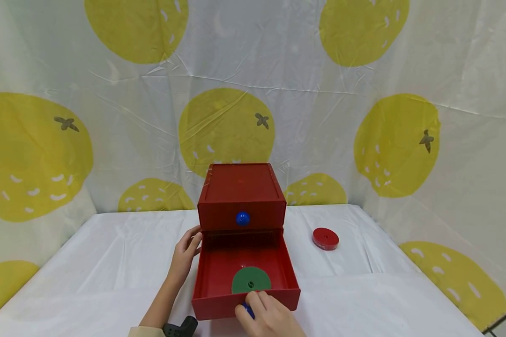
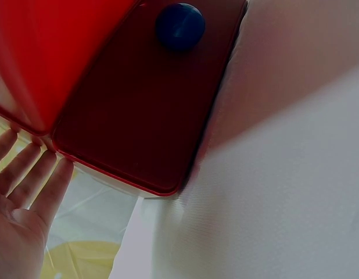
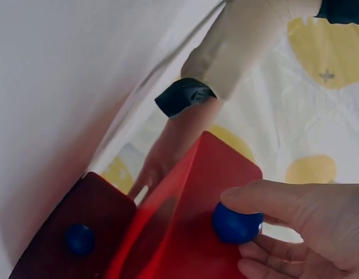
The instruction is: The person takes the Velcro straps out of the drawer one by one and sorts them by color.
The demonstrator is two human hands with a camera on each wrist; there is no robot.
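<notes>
A red two-drawer box (image 1: pixel 241 185) stands on the table with its lower drawer (image 1: pixel 219 277) pulled out. Inside the drawer, near its front wall, lies a green disc (image 1: pixel 259 278) with a dark mark in its middle. My right hand (image 1: pixel 271 319) pinches the lower drawer's blue knob (image 3: pixel 232 225) between thumb and fingers. At the box's left side is my left hand (image 1: pixel 184 258); in the left wrist view its straight fingertips touch the box wall. The upper drawer (image 1: pixel 219 216) is closed, with its own blue knob (image 1: pixel 242 218).
A flat red roll (image 1: pixel 325 239) lies on the white-covered table (image 1: pixel 118 267), right of the box. Behind hangs a white curtain (image 1: pixel 308 121) with yellow fruit prints. A dark band (image 1: pixel 180 327) sits on my left wrist.
</notes>
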